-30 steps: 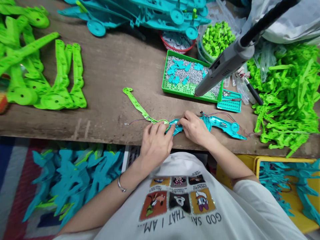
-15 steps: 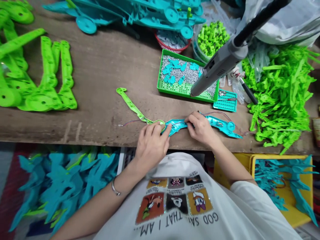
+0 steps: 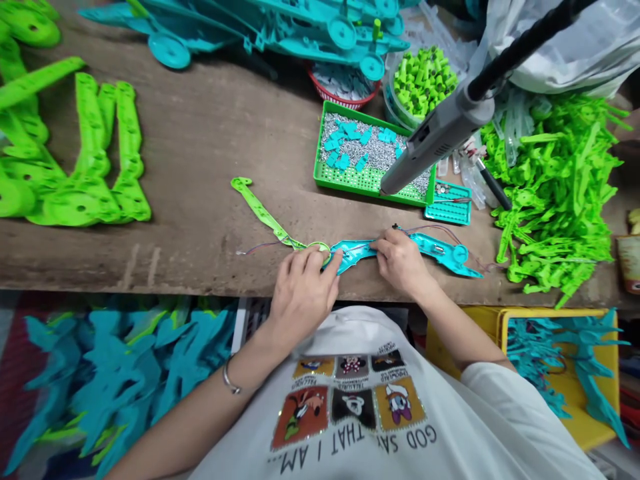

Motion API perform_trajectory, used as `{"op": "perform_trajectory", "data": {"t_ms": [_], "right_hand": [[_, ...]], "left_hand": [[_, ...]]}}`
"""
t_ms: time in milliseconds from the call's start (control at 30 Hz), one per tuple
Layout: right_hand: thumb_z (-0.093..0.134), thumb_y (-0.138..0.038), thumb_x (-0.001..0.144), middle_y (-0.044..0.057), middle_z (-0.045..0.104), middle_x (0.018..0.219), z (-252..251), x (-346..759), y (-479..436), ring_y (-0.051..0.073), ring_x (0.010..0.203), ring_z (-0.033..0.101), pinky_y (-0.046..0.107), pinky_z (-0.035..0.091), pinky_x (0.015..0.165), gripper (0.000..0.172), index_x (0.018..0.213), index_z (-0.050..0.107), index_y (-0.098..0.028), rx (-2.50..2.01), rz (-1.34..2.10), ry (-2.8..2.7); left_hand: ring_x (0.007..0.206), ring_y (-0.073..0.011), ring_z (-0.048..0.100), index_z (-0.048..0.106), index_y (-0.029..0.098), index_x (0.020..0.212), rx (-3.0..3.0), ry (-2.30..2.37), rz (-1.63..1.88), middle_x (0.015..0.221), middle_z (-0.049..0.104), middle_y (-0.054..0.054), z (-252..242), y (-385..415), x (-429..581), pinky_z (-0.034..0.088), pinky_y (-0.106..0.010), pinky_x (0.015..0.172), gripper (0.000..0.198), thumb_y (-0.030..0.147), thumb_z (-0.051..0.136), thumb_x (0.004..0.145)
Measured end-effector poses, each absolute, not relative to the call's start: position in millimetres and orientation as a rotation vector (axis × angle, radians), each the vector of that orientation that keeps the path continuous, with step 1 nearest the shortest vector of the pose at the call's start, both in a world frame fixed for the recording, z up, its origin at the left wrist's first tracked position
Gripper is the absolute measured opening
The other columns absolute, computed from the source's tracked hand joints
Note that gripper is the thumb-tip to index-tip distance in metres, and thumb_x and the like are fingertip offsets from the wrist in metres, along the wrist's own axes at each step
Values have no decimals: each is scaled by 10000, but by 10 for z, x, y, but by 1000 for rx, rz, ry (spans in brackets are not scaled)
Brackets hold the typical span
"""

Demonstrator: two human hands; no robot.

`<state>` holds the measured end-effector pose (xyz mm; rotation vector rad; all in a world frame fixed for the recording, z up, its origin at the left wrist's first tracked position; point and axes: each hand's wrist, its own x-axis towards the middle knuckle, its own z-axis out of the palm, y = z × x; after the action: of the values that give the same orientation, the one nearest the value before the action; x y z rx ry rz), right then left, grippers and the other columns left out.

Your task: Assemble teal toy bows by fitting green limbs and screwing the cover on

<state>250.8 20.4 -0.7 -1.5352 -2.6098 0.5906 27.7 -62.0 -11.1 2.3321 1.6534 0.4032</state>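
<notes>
A long teal plastic half-shell (image 3: 356, 252) lies hollow side up near the table's front edge. At its left end it meets a lime-green plastic arm (image 3: 261, 212) with a round end. My left hand (image 3: 304, 280) rests over this joint, its fingers closed on the shell's end and the green ring. A thin wire (image 3: 354, 249) runs along the shell's hollow between my hands. My right hand (image 3: 403, 261) pinches at the wire over the shell's middle; the fingertips partly hide it. More red and blue wire (image 3: 445, 229) loops out behind the shell's right part.
Behind the shell, a green tray (image 3: 373, 190) holds screws and small teal pieces, with a grey rod-like device (image 3: 430, 143) above it. Lime-green parts (image 3: 560, 193) pile up at right; more green parts (image 3: 90, 160) lie left. A yellow bin (image 3: 595, 427) stands below the table.
My right hand has shifted very slightly to the right along the shell. My left hand stays on the joint. The whole view has moved a little.
</notes>
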Motion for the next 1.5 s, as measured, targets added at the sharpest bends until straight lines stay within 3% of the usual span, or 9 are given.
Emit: {"op": "perform_trajectory", "data": {"t_ms": [267,400,533,667,867,1167,1500], "right_hand": [[536,-48,879,145,666,948,362,2383,366,264,888,577,389,467,797,247,945,754,-142,-1530,490,-2805],[458,-73,945,126,665,1023,561,1912,572,230,909,616,346,472,804,286,1097,692,-136,-1273,692,-2729],[534,-171,960,102,630,1081,540,1294,613,221,967,606,330,471,840,246,1180,646,-163,-770,863,-2809],[555,-130,923,94,608,1109,421,901,677,202,921,590,304,444,800,266,1164,655,-180,-651,876,-2925],[546,-62,871,36,691,882,301,823,1087,152,824,603,264,434,802,184,925,702,-141,-769,1145,-2755],[625,-82,848,23,734,883,157,759,1214,134,809,631,265,443,803,139,940,719,-128,-765,1360,-2636],[687,-75,770,-29,649,780,40,734,1208,109,717,584,242,417,721,205,966,668,-133,-978,1363,-2522]], "left_hand": [[1401,-354,492,526,94,1465,2352,1576,487,1379,605,-210,-90,-680,241,414,-548,1177,486,197,523,990],[1447,-300,482,543,116,1432,2311,1490,738,1425,602,-183,-23,-788,84,438,-478,1196,458,134,521,975],[1142,-252,666,666,196,1206,2156,1631,880,1137,723,-109,-72,-931,-177,539,-433,1014,271,168,579,951],[912,-235,660,687,209,1007,2070,1862,905,916,715,-74,-216,-947,-410,523,-403,858,92,221,630,935],[1124,-242,644,684,212,1158,2109,1818,1011,1126,717,-94,-322,-658,-565,514,-424,992,235,176,608,939],[1263,-272,585,662,189,1255,2305,1586,903,1270,664,-137,-445,-351,-759,505,-478,1072,353,121,538,931],[1330,-292,577,580,132,1338,2376,1451,947,1307,668,-162,-523,-339,-800,462,-522,1159,462,47,515,888]]}}
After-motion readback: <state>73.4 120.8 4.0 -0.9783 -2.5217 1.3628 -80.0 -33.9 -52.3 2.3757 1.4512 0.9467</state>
